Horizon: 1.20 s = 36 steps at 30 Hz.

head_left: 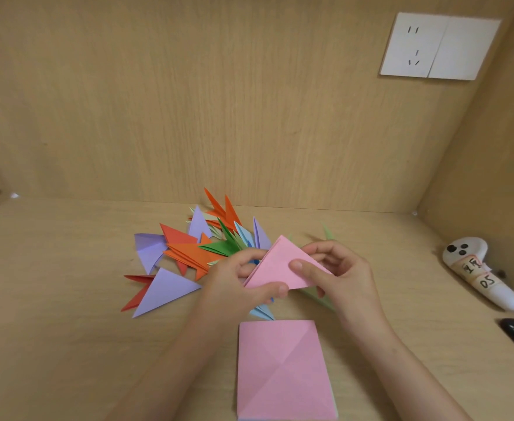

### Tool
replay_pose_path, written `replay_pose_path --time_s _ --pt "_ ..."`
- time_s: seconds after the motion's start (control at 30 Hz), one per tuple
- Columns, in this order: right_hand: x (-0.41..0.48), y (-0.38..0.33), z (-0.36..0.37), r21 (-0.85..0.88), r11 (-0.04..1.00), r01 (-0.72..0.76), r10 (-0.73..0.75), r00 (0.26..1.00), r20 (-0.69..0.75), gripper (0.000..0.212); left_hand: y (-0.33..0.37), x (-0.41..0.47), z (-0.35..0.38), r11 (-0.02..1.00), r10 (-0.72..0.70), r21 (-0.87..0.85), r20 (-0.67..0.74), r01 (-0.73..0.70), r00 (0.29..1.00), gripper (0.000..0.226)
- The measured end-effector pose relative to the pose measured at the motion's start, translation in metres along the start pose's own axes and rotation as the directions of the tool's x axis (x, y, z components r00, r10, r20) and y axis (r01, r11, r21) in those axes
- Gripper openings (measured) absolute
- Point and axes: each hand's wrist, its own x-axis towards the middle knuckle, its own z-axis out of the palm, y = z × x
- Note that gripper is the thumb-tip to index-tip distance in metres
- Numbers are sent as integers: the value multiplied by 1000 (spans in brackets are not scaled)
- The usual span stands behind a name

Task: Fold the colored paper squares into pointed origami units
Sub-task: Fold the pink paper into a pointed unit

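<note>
We judge it well along: a heap of pointed orange, purple and green paper units (195, 253) lies on the wooden desk (67, 268), left hand (237, 278) and right hand (340, 271) both pinch a half-folded pink paper triangle (280, 262) above it (mid-air), a creased pink paper square (283, 372) waiting nearer.
</note>
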Motion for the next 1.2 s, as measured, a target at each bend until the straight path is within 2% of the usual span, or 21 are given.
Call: replay_pose_path --time_s 0.1,0.23,0.33,0.4,0.47,0.5,0.7,0.97,1.2 --pt "0 0 0 13 1000 -16 16 1000 -10 17 0 0 0 1000 7 -15 -5 -7 1000 42" --pt "0 -1 -1 0 995 -100 100 994 34 40 3 0 0 990 7 -142 -53 -15 999 35" --pt "-2 1 2 -37 988 -153 157 979 130 34 4 1 -1 980 17 -197 -75 -31 997 34" --pt "-3 2 3 -39 988 -152 156 978 139 22 4 1 -1 979 24 -201 -77 -39 997 35" --pt "-3 3 3 -13 990 -143 144 983 116 7 4 1 -1 974 26 -223 -66 -41 997 33" --pt "-2 3 2 0 991 -137 136 986 99 6 4 1 0 971 27 -237 -57 -40 998 31" --pt "0 5 -2 31 994 -104 104 995 4 21 2 1 -1 970 22 -240 -44 -32 999 20" --pt "1 -1 -2 142 979 -148 156 986 -54 24 2 2 -2 970 -1 -241 -54 -12 999 19" --pt "3 -4 -6 191 975 -112 135 984 -113 9 0 3 -2 974 -8 -228 -49 -3 999 16"
